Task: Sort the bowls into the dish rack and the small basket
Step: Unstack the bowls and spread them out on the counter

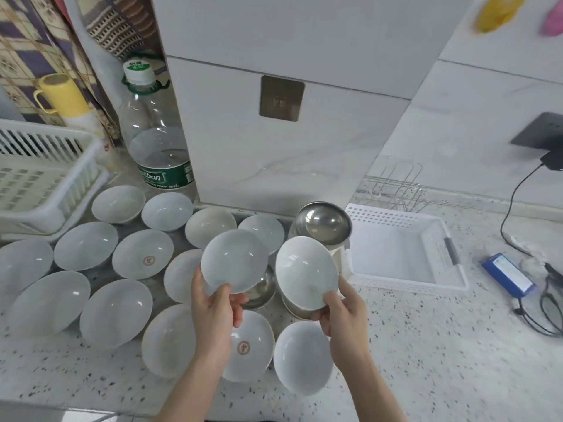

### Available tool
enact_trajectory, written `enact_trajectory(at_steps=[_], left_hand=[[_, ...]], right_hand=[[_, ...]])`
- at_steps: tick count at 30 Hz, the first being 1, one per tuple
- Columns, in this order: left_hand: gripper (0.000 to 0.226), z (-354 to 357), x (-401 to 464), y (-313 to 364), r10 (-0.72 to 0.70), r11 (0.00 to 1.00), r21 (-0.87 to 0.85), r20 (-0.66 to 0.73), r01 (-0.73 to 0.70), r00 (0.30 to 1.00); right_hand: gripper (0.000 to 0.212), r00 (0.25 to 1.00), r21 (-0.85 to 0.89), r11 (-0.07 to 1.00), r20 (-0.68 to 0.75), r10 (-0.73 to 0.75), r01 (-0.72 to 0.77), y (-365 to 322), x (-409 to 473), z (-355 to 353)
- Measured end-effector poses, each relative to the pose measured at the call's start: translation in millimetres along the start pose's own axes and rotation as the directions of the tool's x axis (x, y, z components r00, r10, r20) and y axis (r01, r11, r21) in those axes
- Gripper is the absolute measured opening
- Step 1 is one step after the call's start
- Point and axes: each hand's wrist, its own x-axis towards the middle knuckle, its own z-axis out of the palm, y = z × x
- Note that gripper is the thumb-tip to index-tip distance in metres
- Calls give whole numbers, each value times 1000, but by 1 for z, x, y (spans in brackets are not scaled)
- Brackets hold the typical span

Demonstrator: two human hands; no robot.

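Each hand pinches a white bowl by its near rim, thumb inside and fingers beneath: the left hand [217,306] holds a shallow white bowl [234,261] just left of the frame's centre, and the right hand [342,309] holds a slightly deeper white bowl [306,271] just beside it, both lifted above the counter and tilted toward the camera. Below and to the left, many more white bowls [115,312] lie spread across the speckled counter [426,345], with steel bowls [324,222] near the middle. The dish rack [45,175], a white slatted tray, sits at the left edge; the small basket [399,254], white and perforated, stands at centre right and looks empty. These bowls appear glazed ceramic, so likely stiff, smooth, fairly heavy for their size and breakable; a rim pinch looks adequate for one bowl, but a slick glaze could slip, so fingers under the foot would be safer when setting down.
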Motion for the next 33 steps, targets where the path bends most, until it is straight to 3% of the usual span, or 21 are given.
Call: enact_trajectory(at_steps=[5,8,14,21,33], left_hand=[[53,17,-13,-24,9,1000,8,-31,-9,999],[58,40,-27,-35,15,1000,10,-28,-14,1000],[67,70,-56,-49,-18,999,46,-64,21,998],[64,77,-78,-67,-4,996,85,-93,12,996],[61,79,-88,-86,-8,988,152,-115,25,993]], right_hand=[[52,999,22,1000,-35,21,-20,8,2,-60],[51,995,3,999,-82,49,-49,17,9,-105],[57,994,-181,978,-53,98,-106,44,20,-158],[59,988,-259,958,65,141,-120,69,38,-162],[61,969,-185,971,163,185,-154,87,65,-154]])
